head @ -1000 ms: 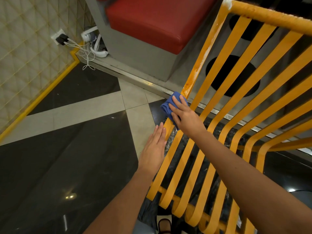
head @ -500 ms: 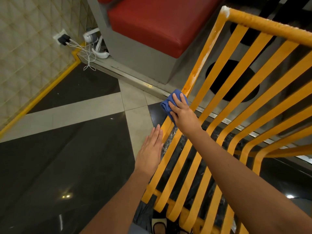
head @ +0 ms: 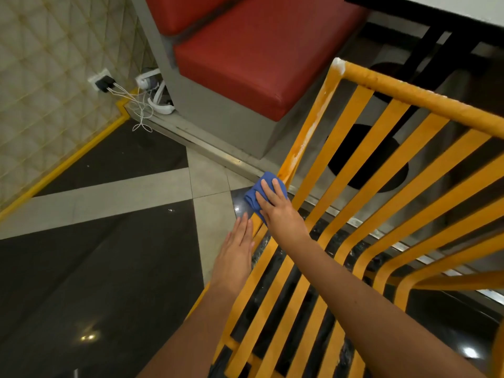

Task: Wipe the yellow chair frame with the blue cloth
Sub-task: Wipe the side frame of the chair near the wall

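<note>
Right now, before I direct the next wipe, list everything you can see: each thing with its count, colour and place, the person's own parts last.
yellow slatted metal chair frame: one, yellow with whitish smears on its left rail, right half of view
folded blue cloth: one, blue, on the frame's left rail, under the right hand
red padded bench seat: one, red on a grey base, top centre
wall socket with black plugs: one, white and black, on the quilted beige wall, upper left
white cables: several, white, trailing from the socket to the floor
tiled floor: black and pale tiles, yellow edging by the wall
left hand: one, flat, fingers straight, beside the frame's left rail
right hand: one, pressing the cloth
</note>
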{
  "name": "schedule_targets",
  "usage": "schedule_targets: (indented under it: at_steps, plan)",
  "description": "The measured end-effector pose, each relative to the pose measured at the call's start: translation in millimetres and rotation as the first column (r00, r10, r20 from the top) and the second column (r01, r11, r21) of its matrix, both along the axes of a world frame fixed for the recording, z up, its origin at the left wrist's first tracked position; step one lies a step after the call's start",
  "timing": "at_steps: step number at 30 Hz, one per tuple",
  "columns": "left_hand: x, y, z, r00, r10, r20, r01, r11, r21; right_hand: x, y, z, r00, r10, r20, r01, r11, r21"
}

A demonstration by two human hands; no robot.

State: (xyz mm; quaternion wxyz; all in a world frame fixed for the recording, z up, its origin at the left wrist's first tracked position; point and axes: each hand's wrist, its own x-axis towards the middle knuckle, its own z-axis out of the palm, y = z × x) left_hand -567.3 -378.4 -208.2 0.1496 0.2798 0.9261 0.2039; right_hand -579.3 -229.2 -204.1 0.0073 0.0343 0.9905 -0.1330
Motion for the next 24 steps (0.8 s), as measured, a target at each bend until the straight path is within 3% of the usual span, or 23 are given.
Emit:
schedule_targets:
  at_steps: [4,9,14,18,21,24]
  plan:
    - [2,0,-2,1.0,0.01,-0.014,-0.009,1.0,0.013,-1,18,1,0.997,0.07,-0.044,-0.068,0.996,0.052]
    - [2,-1,-6,0.999,0.008,-0.05,-0.008,1.0,0.003,-13,17,6,0.999,-0.041,-0.037,0.041,0.999,0.0]
    - [4,1,-10,0.994,0.026,-0.105,-0.025,1.0,0.008,-1,17,5,0.997,0.071,0.022,-0.071,0.997,0.011]
    - [4,1,-10,0.993,0.028,-0.117,-0.027,1.0,0.013,-13,28,13,1.0,0.009,0.02,-0.01,0.999,0.044]
    - [4,0,-9,0.995,0.035,-0.098,-0.034,0.999,0.011,-17,23,11,0.998,-0.069,-0.003,0.069,0.997,-0.022]
    - [5,8,-2,0.993,0.118,-0.028,-0.114,0.987,0.113,-13,20,13,0.999,-0.035,-0.007,0.034,0.991,-0.131]
